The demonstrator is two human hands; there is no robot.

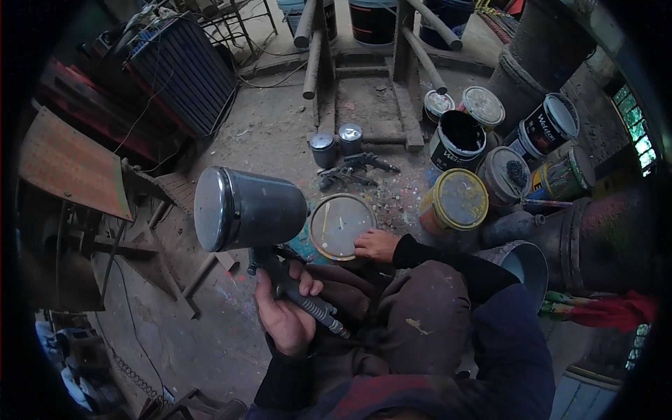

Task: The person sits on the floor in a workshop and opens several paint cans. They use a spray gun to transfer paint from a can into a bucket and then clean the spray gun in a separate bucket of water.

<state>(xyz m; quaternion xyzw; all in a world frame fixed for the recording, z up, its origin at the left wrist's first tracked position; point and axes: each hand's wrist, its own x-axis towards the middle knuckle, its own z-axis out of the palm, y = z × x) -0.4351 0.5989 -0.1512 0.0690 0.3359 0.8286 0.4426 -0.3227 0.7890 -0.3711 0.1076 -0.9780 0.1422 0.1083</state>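
Note:
My left hand [285,315] is wrapped round the handle of a spray gun [283,276]. A large grey metal paint cup [259,210] with a shiny lid [213,208] sits on the gun, tilted over to the left. My right hand [376,246] bends its fingers over the right rim of a round, paint-stained bucket lid [342,225] in front of my knees. The underside of that hand is hidden. Beyond the lid, two more spray guns [350,171] lie on the floor beside two small metal cups [323,150].
Several paint buckets stand at the right, among them an open black-filled one [458,136] and a yellow-rimmed one [462,199]. A wooden frame [402,105] rises ahead. Ribbed dark panels [185,77] lean at the far left. A red cloth [616,311] hangs at the right.

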